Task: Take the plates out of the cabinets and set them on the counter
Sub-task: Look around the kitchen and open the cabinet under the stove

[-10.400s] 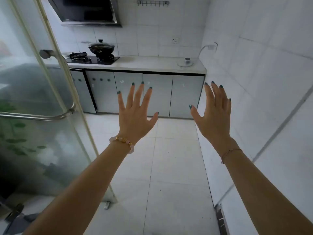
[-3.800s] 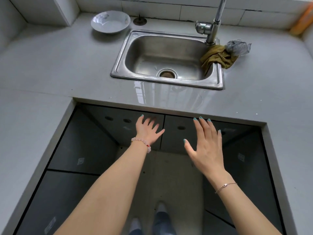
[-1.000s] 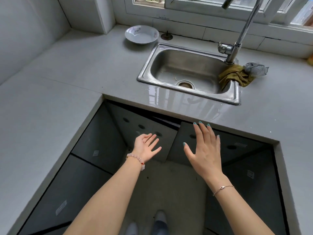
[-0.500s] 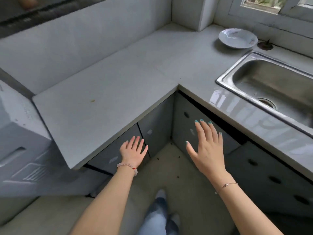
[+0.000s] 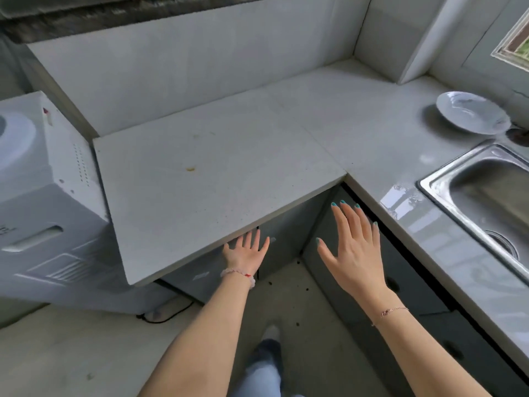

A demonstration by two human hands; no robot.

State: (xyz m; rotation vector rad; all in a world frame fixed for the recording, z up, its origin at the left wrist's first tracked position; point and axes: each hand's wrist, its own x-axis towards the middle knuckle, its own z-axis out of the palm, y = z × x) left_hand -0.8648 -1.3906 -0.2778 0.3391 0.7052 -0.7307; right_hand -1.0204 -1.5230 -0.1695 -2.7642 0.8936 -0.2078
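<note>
Grey cabinet doors (image 5: pixel 289 242) under the counter, all shut, contents hidden. Nearest, a trouser leg and shoe (image 5: pixel 269 348) on the pale floor, dark specks scattered ahead. Left hand (image 5: pixel 247 255) low beside the cabinet fronts under the counter's overhanging edge, fingers spread apart, empty, beaded bracelet (image 5: pixel 239 275) at the wrist; touching the door or just short of it, cannot tell. Right hand (image 5: pixel 353 250) higher, palm down, fingers apart with teal nails, holding nothing, hovering before the corner doors; thin chain (image 5: pixel 390 311) on the wrist. Above, pale stone counter (image 5: pixel 229 167) in an L, bare on the left run apart from a small yellowish spot (image 5: pixel 190 169). To the right, steel sink (image 5: pixel 486 196) set into the counter, basin empty as far as visible. Farther back, one white plate (image 5: pixel 471 116) resting on the counter just behind the sink's corner, nothing on it. At far left, a white appliance (image 5: pixel 43 196) standing against the counter's end, a black cable (image 5: pixel 166 313) on the floor at its base. Beyond, tiled wall and a window corner (image 5: pixel 515 44).
</note>
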